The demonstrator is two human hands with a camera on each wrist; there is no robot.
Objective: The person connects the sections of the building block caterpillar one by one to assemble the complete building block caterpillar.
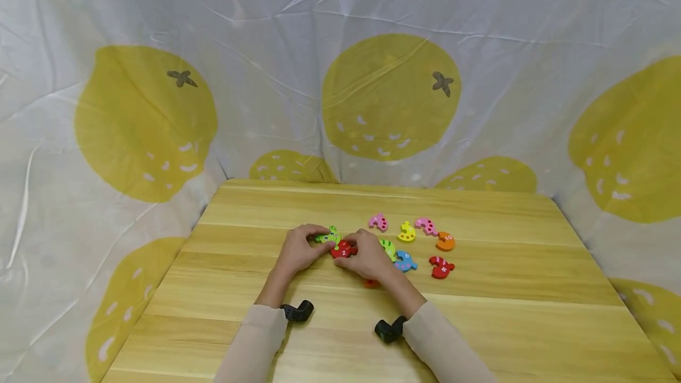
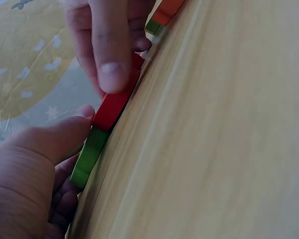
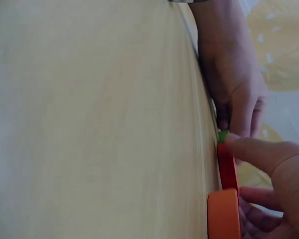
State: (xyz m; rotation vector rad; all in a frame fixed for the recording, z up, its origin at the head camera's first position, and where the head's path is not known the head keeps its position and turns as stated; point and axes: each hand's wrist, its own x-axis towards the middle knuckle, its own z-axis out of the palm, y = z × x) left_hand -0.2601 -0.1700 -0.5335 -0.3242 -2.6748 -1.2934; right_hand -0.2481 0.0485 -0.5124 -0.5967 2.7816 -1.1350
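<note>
Both hands meet over the table left of the other puzzle pieces. My left hand [image 1: 298,251] pinches a green puzzle piece [image 1: 332,235] with a face on it, its thumb at the joint in the head view. From the right, my right hand [image 1: 368,257] grips a red puzzle piece [image 1: 343,250] marked 2 between thumb and fingers. In the left wrist view the red piece [image 2: 111,110] lies end to end against the green piece [image 2: 88,158], low along the tabletop. The right wrist view shows an orange piece [image 3: 224,215] close by the right hand.
Right of the hands lie pink pieces [image 1: 379,222], a yellow piece [image 1: 407,232], an orange piece [image 1: 446,241] marked 10, a red piece [image 1: 441,268], a blue piece [image 1: 405,261] and a striped green piece [image 1: 388,249]. A lemon-print cloth [image 1: 266,93] hangs behind the wooden table [image 1: 505,336].
</note>
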